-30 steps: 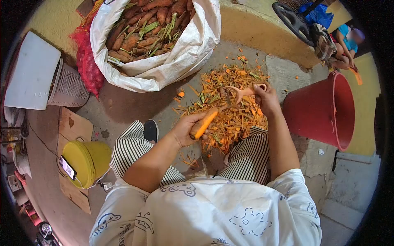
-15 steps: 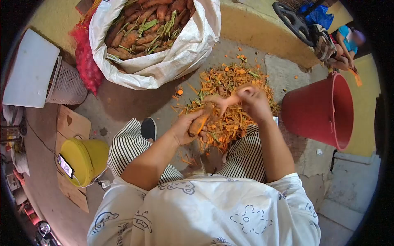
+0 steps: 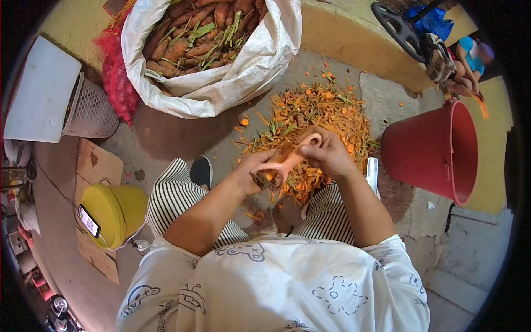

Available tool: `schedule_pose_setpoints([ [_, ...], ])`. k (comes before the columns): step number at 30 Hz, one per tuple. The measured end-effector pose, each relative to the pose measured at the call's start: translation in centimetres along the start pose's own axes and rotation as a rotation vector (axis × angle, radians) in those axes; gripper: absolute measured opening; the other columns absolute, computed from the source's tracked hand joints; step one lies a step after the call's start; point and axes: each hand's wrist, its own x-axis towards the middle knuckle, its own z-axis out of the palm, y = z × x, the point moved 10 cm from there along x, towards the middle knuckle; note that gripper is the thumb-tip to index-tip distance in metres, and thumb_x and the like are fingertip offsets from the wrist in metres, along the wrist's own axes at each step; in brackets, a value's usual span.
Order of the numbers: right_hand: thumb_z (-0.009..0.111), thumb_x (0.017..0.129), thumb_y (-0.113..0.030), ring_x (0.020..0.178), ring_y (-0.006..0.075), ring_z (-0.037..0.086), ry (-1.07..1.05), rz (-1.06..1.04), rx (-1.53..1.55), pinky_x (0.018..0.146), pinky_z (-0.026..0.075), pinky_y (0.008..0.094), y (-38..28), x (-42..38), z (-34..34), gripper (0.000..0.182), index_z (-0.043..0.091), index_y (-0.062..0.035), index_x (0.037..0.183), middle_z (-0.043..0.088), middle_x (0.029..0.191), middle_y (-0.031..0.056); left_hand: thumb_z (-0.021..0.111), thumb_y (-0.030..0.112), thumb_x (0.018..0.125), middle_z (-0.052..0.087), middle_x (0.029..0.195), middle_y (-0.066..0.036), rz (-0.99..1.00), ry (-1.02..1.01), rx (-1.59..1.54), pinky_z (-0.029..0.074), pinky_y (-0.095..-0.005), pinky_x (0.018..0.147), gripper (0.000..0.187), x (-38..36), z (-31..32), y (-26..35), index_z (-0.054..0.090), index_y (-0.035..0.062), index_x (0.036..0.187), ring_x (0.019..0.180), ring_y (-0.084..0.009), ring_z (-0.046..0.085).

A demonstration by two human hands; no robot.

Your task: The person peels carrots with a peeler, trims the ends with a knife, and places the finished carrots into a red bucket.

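My left hand (image 3: pixel 250 170) is closed around a carrot (image 3: pixel 270 176), mostly hidden by my fingers and the tool. A peach-coloured Y-shaped peeler (image 3: pixel 293 160) is gripped by its handle in my right hand (image 3: pixel 331 154). Its forked head lies over the near end of the carrot; whether the blade touches cannot be made out. Beneath both hands, a heap of carrot peelings (image 3: pixel 337 119) with cut ends and green stalks covers the floor. Beyond it stands a white sack (image 3: pixel 204 97), its rim rolled open, filled with unpeeled carrots (image 3: pixel 193 39).
To the right a red bucket (image 3: pixel 409 146) leans toward me. A shiny flat blade-like object (image 3: pixel 372 172) lies by my right knee. On the left are a yellow bucket (image 3: pixel 130 210) with a phone (image 3: pixel 88 221), a perforated basket (image 3: pixel 94 108) and a red net bag (image 3: pixel 119 91). Another person (image 3: pixel 470 63) sits far right.
My right hand has drawn the peeler down and toward me, so its head has passed from the carrot's far end to its near end. The left hand stays about where it was.
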Motion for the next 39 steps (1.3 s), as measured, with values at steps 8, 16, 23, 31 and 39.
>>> schedule_pose_setpoints([
  [8,0.057,0.075,-0.012,0.043,0.0051,0.035,0.457,-0.100,0.032,0.036,0.027,0.0179,0.6,1.3,-11.8,0.013,0.049,-0.0043,0.081,0.046,0.063,0.0007,0.042,0.023,0.083,0.049,0.078,-0.007,0.022,-0.050,0.073,0.042,-0.0279,0.050,0.027,-0.7,0.6,0.4,0.042,0.0057,0.103,0.062,-0.0159,0.050],
  [16,0.056,0.075,-0.011,0.046,0.0057,0.039,0.301,-0.010,0.034,0.038,0.030,0.0178,1.2,1.9,-8.2,0.014,0.051,-0.0039,0.085,0.050,0.067,0.0015,0.042,0.026,0.084,0.049,0.079,-0.007,0.001,-0.087,0.057,0.043,-0.0272,0.050,0.026,0.1,0.0,-0.2,0.041,0.0073,0.102,0.061,-0.0155,0.049],
  [23,0.059,0.073,-0.015,0.044,0.0047,0.038,0.002,-0.018,-0.042,0.038,0.029,0.0167,-0.3,0.6,-0.9,0.014,0.053,-0.0049,0.079,0.047,0.060,-0.0007,0.041,0.026,0.084,0.048,0.076,-0.006,-0.014,-0.011,0.022,0.040,-0.0275,0.048,0.024,0.1,0.3,-0.4,0.042,0.0074,0.098,0.059,-0.0146,0.047],
  [31,0.055,0.075,-0.009,0.048,0.0065,0.040,0.435,-0.079,-0.063,0.040,0.031,0.0174,-1.4,1.4,-9.9,0.008,0.051,-0.0053,0.082,0.050,0.065,0.0012,0.041,0.027,0.084,0.049,0.083,-0.009,-0.015,-0.157,-0.027,0.040,-0.0245,0.050,0.027,-0.7,1.5,-0.1,0.040,0.0068,0.103,0.062,-0.0151,0.046],
  [39,0.058,0.074,-0.014,0.045,0.0047,0.039,-0.010,0.021,0.032,0.038,0.031,0.0180,2.2,2.1,-2.2,0.015,0.052,-0.0053,0.084,0.049,0.064,-0.0001,0.040,0.029,0.085,0.048,0.078,-0.005,0.057,-0.076,0.203,0.043,-0.0263,0.051,0.028,-0.8,1.3,0.5,0.045,0.0054,0.098,0.063,-0.0153,0.048],
])
